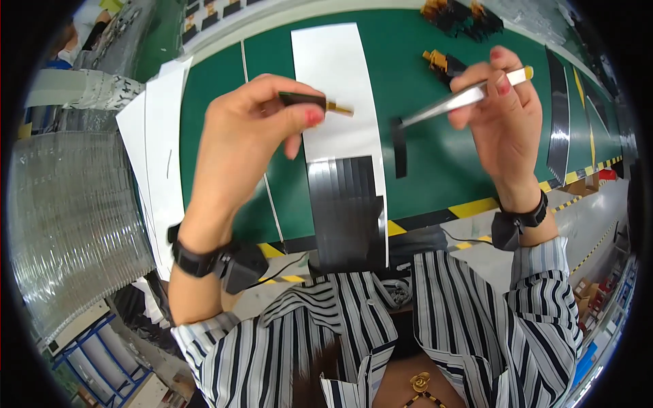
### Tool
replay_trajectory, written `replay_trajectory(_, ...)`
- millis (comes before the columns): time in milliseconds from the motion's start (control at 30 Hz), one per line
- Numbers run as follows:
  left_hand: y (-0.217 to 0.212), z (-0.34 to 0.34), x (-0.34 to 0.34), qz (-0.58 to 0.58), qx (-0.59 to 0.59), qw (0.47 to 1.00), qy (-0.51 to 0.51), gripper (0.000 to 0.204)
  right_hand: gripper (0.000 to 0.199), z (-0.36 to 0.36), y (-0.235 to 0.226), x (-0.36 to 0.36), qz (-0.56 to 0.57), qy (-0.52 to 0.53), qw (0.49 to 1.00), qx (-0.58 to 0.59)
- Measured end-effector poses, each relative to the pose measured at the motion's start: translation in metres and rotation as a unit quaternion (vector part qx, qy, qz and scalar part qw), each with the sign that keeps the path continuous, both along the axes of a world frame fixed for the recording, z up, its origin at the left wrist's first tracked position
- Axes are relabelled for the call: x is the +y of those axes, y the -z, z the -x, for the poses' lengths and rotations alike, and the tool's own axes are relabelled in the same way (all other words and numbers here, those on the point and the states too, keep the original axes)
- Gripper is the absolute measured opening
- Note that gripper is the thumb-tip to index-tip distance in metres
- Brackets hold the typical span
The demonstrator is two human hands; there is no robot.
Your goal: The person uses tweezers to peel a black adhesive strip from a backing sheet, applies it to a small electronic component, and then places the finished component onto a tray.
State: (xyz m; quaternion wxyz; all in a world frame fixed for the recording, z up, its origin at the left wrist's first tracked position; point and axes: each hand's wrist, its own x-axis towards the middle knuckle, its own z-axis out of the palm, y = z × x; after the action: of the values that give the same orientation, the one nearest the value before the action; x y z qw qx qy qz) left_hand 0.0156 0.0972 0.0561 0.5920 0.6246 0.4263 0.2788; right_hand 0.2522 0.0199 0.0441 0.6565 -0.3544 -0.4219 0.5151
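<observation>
My left hand pinches a small flat black part with a gold-coloured tip between thumb and fingers, above a long white sheet. The near half of that sheet carries several black strips laid side by side. My right hand is closed round silver tweezers with a pale, yellow-ended handle. From the tweezers' tips hangs a short black strip, over the green table mat just right of the sheet. Both wrists wear black straps with a small box.
A pile of black-and-gold parts lies at the far right, with a single one nearer. Long black strips lie on the right of the green mat. White sheets and stacked clear trays stand left.
</observation>
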Motion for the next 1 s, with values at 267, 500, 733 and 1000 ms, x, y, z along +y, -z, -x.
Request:
replay_trajectory(267, 0.013, -0.019, 0.009, 0.140, -0.194, 0.970, -0.052, 0.020, 0.016, 0.007, -0.007, 0.010, -0.121, 0.027, 0.989, -0.079)
replay_trajectory(500, 0.019, -0.021, 0.000, 0.119, -0.213, 0.966, -0.084, 0.018, 0.014, 0.020, -0.006, 0.008, -0.078, 0.020, 0.994, -0.071)
replay_trajectory(733, 0.016, -0.024, -0.005, 0.132, -0.203, 0.969, -0.052, 0.018, 0.013, 0.014, -0.001, 0.018, -0.048, 0.044, 0.996, -0.064)
replay_trajectory(1000, 0.017, -0.026, -0.009, 0.138, -0.200, 0.969, -0.037, 0.018, 0.012, 0.012, 0.004, 0.021, -0.049, 0.048, 0.995, -0.069)
